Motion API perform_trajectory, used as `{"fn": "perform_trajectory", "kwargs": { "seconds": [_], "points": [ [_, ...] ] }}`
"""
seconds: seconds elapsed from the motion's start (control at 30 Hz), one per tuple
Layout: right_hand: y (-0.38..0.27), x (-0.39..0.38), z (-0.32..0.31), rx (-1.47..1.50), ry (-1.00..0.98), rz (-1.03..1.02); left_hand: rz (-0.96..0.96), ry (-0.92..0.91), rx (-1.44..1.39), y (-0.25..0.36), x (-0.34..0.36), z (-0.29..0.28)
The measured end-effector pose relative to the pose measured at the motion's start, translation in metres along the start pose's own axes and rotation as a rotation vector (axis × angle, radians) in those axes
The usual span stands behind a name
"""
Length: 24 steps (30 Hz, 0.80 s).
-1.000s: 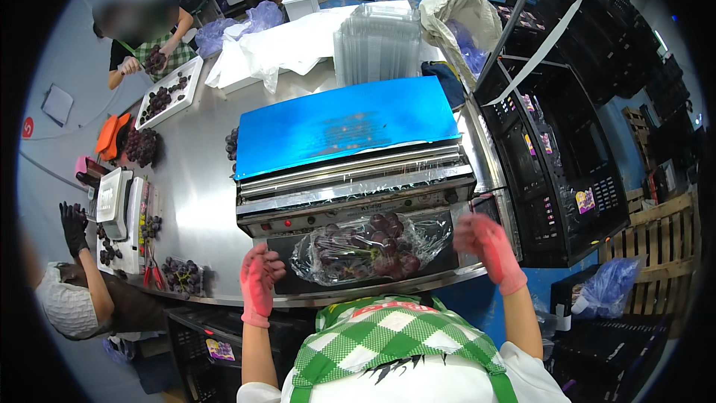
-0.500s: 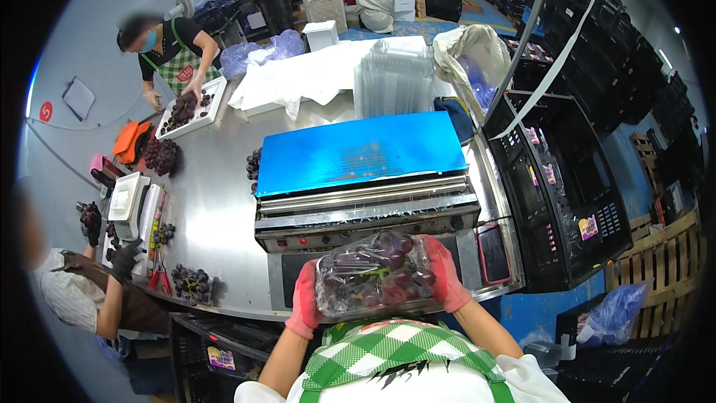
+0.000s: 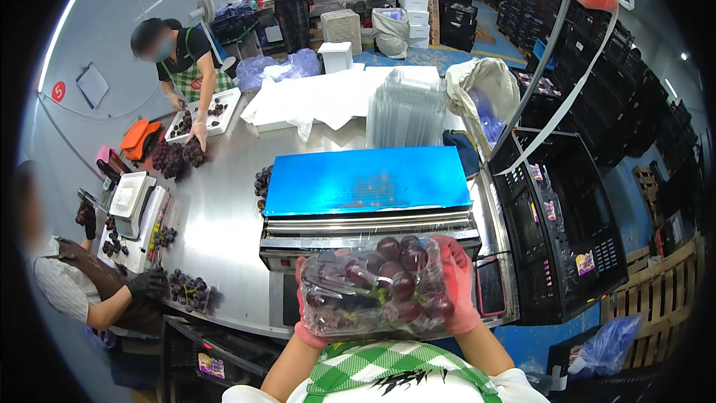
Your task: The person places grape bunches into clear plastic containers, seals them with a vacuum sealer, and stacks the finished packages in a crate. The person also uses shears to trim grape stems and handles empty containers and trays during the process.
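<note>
Between my two pink-gloved hands is a clear plastic tray of dark red grapes (image 3: 391, 280), covered in film and raised in front of my green checked apron. My left hand (image 3: 307, 306) grips its left end, with most of the fingers hidden behind the pack. At the right end my right hand (image 3: 459, 283) is wrapped round the side. Just beyond the pack stands the wrapping machine (image 3: 373, 233), its top covered by a blue sheet (image 3: 365, 180); the pack hides part of its front edge.
A phone (image 3: 490, 287) lies right of the machine. Clear trays (image 3: 405, 110) are stacked behind it. Black crates (image 3: 570, 224) stand at the right. Grape bunches (image 3: 190, 289) and a white scale (image 3: 131, 204) sit at the left, where two co-workers (image 3: 183, 60) handle grapes.
My hands have lifted the grape pack closer and tilted its top toward me. The far co-worker has moved a grape bunch from the white tray onto the table.
</note>
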State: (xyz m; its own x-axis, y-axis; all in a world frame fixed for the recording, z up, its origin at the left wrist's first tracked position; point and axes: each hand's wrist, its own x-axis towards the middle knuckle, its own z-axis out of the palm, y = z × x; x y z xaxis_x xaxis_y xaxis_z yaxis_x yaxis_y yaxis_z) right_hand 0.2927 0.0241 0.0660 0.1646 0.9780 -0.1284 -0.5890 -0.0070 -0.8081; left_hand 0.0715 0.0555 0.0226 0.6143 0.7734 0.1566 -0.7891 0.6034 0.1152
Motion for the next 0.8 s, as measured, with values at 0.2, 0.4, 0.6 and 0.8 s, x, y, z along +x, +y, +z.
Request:
{"fn": "perform_trajectory", "kwargs": {
  "seconds": [0.2, 0.4, 0.6, 0.8],
  "points": [
    [-0.008, 0.018, 0.027, 0.134, -0.330, 0.096, 0.038, 0.194, 0.076, 0.001, 0.006, 0.000],
    [-0.008, 0.064, 0.031, 0.168, -0.465, 0.559, 0.090, 0.303, 0.253, 0.021, 0.015, 0.001],
    [-0.009, 0.164, 0.048, -0.518, -0.835, 0.216, 0.089, 0.447, 0.441, 0.023, 0.028, -0.005],
    [-0.016, 0.368, 0.005, -1.551, 0.219, -0.792, 0.112, 0.578, 0.631, 0.039, 0.033, 0.000]
  ]
}}
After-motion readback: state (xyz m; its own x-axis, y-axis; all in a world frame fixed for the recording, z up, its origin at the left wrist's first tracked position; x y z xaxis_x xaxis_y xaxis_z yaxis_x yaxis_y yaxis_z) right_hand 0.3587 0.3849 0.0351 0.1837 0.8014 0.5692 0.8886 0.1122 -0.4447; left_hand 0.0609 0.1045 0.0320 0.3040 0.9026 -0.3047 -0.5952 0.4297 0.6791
